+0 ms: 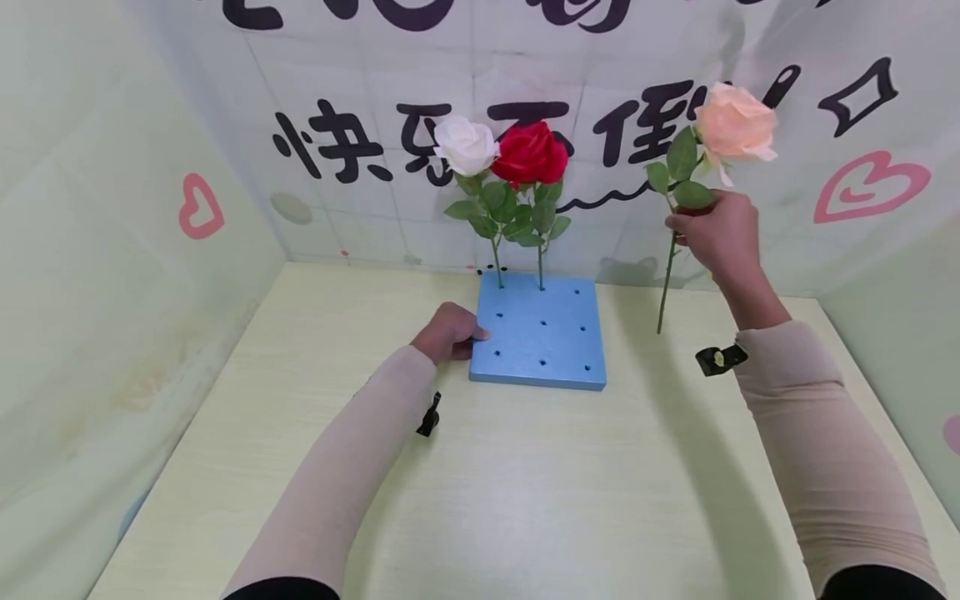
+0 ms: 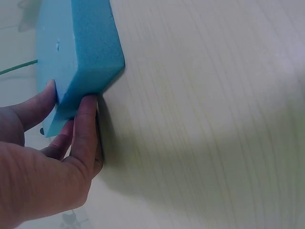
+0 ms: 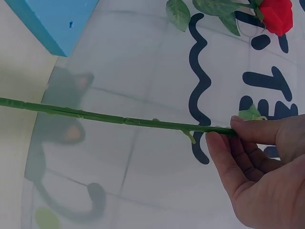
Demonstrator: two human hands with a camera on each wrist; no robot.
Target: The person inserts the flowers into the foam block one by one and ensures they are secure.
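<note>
A blue foam block [image 1: 542, 333] with rows of small holes lies on the table. At its left edge my left hand [image 1: 450, 331] grips it, thumb on top and fingers against the side, as the left wrist view [image 2: 57, 157] also shows. A white rose [image 1: 467, 147] and a red rose [image 1: 531, 153] stand upright in the block's back row of holes. To the right of the block, my right hand [image 1: 718, 233] pinches the green stem [image 3: 124, 120] of a peach rose [image 1: 737, 122]. The stem's lower end hangs apart from the block.
The pale wooden table [image 1: 480, 492] meets a printed cloth backdrop [image 1: 360, 225] behind the block. More cloth hangs at the left side [image 1: 97, 250] and right side [image 1: 900, 308]. A small black device [image 1: 722, 360] sits at the right wrist, another [image 1: 429, 415] at the left.
</note>
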